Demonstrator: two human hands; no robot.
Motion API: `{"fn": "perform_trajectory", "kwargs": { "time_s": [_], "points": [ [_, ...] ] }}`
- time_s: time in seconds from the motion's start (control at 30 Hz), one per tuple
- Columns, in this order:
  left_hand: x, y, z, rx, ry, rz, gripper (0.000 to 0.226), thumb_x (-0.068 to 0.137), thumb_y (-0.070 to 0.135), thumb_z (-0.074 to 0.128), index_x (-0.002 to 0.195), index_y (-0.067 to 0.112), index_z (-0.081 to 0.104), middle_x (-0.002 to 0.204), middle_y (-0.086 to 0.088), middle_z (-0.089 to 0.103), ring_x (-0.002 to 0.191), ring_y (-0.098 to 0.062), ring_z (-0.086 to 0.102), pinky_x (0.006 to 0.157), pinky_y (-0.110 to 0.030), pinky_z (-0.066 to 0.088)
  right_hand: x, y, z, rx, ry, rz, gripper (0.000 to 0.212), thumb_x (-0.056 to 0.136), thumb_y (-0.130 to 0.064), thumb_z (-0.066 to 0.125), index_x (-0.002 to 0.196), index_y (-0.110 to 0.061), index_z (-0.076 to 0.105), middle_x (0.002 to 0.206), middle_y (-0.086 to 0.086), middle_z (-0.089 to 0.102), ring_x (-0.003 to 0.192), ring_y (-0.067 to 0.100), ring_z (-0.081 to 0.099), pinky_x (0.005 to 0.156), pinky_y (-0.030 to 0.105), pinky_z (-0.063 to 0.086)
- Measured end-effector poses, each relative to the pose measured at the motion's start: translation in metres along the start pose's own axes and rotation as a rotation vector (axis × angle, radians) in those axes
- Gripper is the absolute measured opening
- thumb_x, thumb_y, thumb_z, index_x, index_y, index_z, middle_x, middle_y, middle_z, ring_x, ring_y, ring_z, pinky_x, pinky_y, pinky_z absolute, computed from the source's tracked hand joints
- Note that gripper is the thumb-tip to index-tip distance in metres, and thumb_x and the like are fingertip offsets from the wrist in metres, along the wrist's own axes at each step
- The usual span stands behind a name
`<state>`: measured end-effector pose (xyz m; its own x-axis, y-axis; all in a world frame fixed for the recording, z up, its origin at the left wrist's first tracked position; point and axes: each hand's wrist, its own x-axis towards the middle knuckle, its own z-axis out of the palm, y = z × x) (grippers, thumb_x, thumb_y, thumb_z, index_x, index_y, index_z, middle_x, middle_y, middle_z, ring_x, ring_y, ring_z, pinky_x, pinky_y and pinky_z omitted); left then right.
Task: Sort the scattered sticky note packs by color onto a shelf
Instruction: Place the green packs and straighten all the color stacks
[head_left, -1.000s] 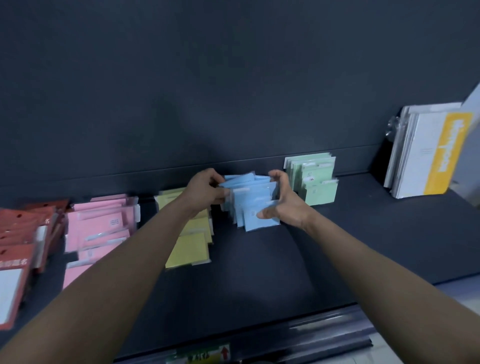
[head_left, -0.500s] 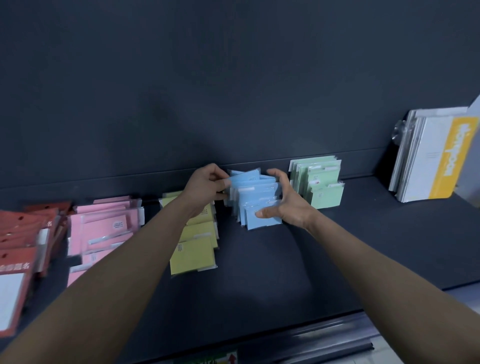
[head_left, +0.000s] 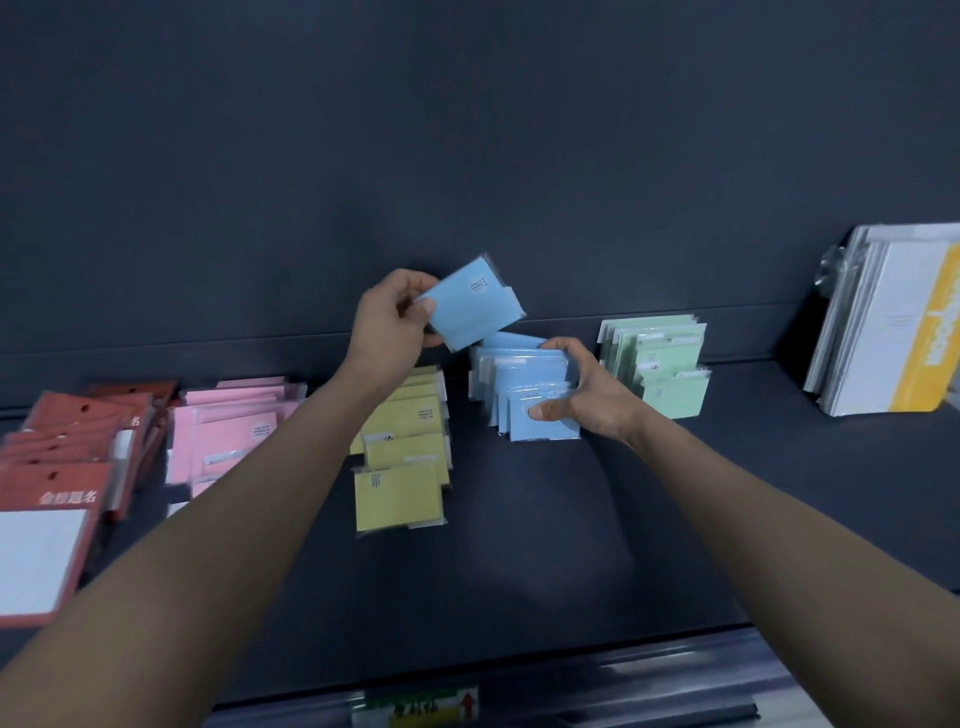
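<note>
Fingers (head_left: 411, 283) of the left hand (head_left: 387, 332) curl over the top of a single blue pack (head_left: 470, 304), with the thumb at its near-left corner. They pinch it tilted in the air above the back edge of the shelf (head_left: 519, 561), clear of everything on it. The wrist is bent up, and the forearm reaches over the yellow packs (head_left: 400, 467).

Such a pack looks light and thin, and stiff enough to stay flat. Its clear wrapper is likely slick (a loose flap sticks out on the right side), so a pinch across a corner, on the pad itself rather than the flap, should serve best.

Just right of it, near the back edge, the blue row (head_left: 524, 384) stands leaning. The right hand (head_left: 592, 397) cups that row from its right side, fingers bent over the rear packs and thumb pressed on the front one. The green packs (head_left: 670, 374) stand just beyond.
</note>
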<state>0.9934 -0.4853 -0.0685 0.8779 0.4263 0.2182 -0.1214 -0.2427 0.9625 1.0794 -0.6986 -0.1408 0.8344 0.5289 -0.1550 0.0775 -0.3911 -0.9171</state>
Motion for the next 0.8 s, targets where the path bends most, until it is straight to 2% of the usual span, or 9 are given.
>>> {"fn": "perform_trajectory", "kwargs": {
  "time_s": [0.07, 0.17, 0.23, 0.33, 0.43, 0.6, 0.7, 0.77, 0.8],
  "points": [
    [-0.007, 0.000, 0.000, 0.086, -0.079, -0.001, 0.017, 0.095, 0.001, 0.044, 0.095, 0.012, 0.056, 0.095, -0.003, 0.059, 0.089, -0.017, 0.059, 0.072, -0.029, 0.058, 0.001, 0.000, 0.000, -0.006, -0.004, -0.002, 0.071, 0.050, -0.025, 0.084, 0.105, -0.049, 0.048, 0.128, 0.010, 0.052, 0.107, 0.026, 0.062, 0.088, 0.040, 0.055],
    [-0.016, -0.005, 0.001, 0.263, -0.157, 0.017, 0.016, 0.093, 0.005, 0.049, 0.092, 0.018, 0.059, 0.095, -0.006, 0.062, 0.084, -0.024, 0.062, 0.077, -0.042, 0.057, 0.001, 0.001, -0.003, -0.018, -0.022, -0.007, 0.071, 0.063, -0.013, 0.083, 0.114, -0.044, 0.046, 0.128, 0.009, 0.052, 0.102, 0.023, 0.062, 0.085, 0.032, 0.054],
    [-0.021, -0.009, 0.002, 0.342, -0.178, 0.011, 0.014, 0.091, 0.008, 0.053, 0.093, 0.019, 0.060, 0.094, -0.007, 0.063, 0.085, -0.029, 0.064, 0.076, -0.047, 0.056, 0.000, 0.001, -0.005, -0.030, -0.039, -0.002, 0.071, 0.069, -0.009, 0.081, 0.119, -0.042, 0.043, 0.128, 0.008, 0.052, 0.102, 0.023, 0.061, 0.087, 0.033, 0.053],
    [-0.024, -0.009, 0.006, 0.425, -0.196, 0.026, 0.010, 0.090, 0.009, 0.055, 0.092, 0.018, 0.058, 0.093, -0.003, 0.061, 0.082, -0.026, 0.063, 0.068, -0.040, 0.057, -0.002, 0.000, -0.006, -0.062, -0.057, 0.007, 0.072, 0.071, -0.008, 0.078, 0.119, -0.048, 0.041, 0.130, 0.005, 0.049, 0.109, 0.027, 0.058, 0.094, 0.040, 0.052],
    [-0.025, -0.007, 0.013, 0.616, -0.189, 0.116, 0.006, 0.088, 0.011, 0.055, 0.093, 0.014, 0.054, 0.090, 0.000, 0.057, 0.077, -0.019, 0.055, 0.058, -0.028, 0.045, -0.004, 0.000, -0.007, -0.075, -0.074, -0.004, 0.075, 0.074, 0.001, 0.073, 0.120, -0.048, 0.040, 0.131, 0.005, 0.045, 0.109, 0.027, 0.057, 0.090, 0.038, 0.054],
    [-0.018, -0.011, 0.025, 0.810, -0.212, 0.172, 0.022, 0.080, 0.015, 0.061, 0.088, 0.013, 0.041, 0.091, -0.001, 0.046, 0.081, -0.021, 0.048, 0.065, -0.032, 0.038, -0.008, -0.002, -0.007, -0.086, -0.114, -0.028, 0.075, 0.076, 0.012, 0.066, 0.114, -0.049, 0.042, 0.127, 0.007, 0.047, 0.094, 0.020, 0.059, 0.079, 0.035, 0.056],
    [-0.007, -0.011, 0.031, 0.807, -0.309, 0.121, 0.035, 0.075, 0.015, 0.068, 0.089, 0.014, 0.037, 0.100, 0.000, 0.036, 0.097, -0.018, 0.038, 0.073, -0.025, 0.031, -0.009, -0.004, -0.007, -0.107, -0.121, -0.030, 0.074, 0.077, 0.012, 0.064, 0.120, -0.044, 0.042, 0.119, 0.007, 0.049, 0.091, 0.018, 0.057, 0.079, 0.035, 0.055],
    [-0.001, -0.011, 0.031, 0.735, -0.369, 0.070, 0.043, 0.072, 0.016, 0.073, 0.097, 0.015, 0.039, 0.107, 0.001, 0.038, 0.104, -0.019, 0.040, 0.075, -0.025, 0.034, -0.011, -0.006, -0.008, -0.136, -0.121, -0.024, 0.074, 0.077, 0.011, 0.064, 0.125, -0.041, 0.040, 0.113, 0.004, 0.049, 0.090, 0.017, 0.055, 0.079, 0.033, 0.054],
    [0.001, -0.011, 0.031, 0.685, -0.408, 0.031, 0.051, 0.070, 0.016, 0.075, 0.108, 0.016, 0.040, 0.115, 0.001, 0.041, 0.107, -0.019, 0.043, 0.077, -0.026, 0.037, -0.011, -0.006, -0.008, -0.147, -0.123, -0.023, 0.074, 0.077, 0.010, 0.064, 0.125, -0.040, 0.040, 0.111, 0.003, 0.049, 0.089, 0.017, 0.055, 0.079, 0.032, 0.053]
  ]
}}
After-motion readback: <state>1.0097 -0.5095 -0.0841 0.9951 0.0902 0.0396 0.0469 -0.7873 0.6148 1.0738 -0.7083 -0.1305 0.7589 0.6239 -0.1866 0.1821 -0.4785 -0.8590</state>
